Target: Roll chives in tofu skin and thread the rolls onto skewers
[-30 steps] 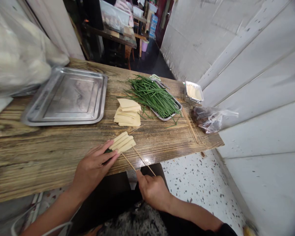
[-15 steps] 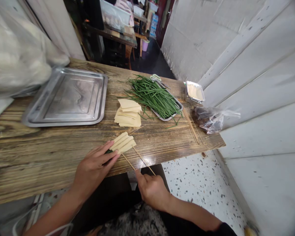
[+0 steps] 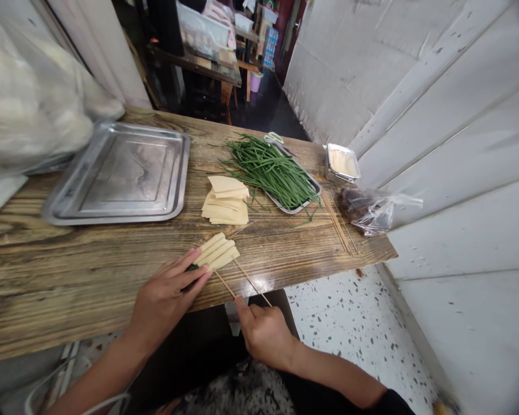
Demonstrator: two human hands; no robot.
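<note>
A row of pale yellow tofu-sheet rolls (image 3: pixel 218 251) lies at the front of the wooden table, with a bit of dark green at its left end. My left hand (image 3: pixel 166 291) holds the rolls from the left, fingertips pressed on them and fingers partly stretched. Two thin wooden skewers (image 3: pixel 251 281) run from the right side of the rolls to my right hand (image 3: pixel 266 334), which is closed around their lower ends. How deep the skewers sit in the rolls is hidden. Just behind the rolls is a stack of cut tofu sheets (image 3: pixel 225 202).
Green chives (image 3: pixel 272 170) heap on a metal tray, scissors (image 3: pixel 277 139) behind them. A flat steel tray (image 3: pixel 130 178) and a bulky plastic bag stand left. Loose skewers (image 3: pixel 338 225), a foil box (image 3: pixel 342 162) and a bag of dark food (image 3: pixel 367 210) lie right, near the wall.
Hands, rolls and skewers stay almost in place. My right hand has shifted very slightly up and left along the skewers, and the view has moved a little.
</note>
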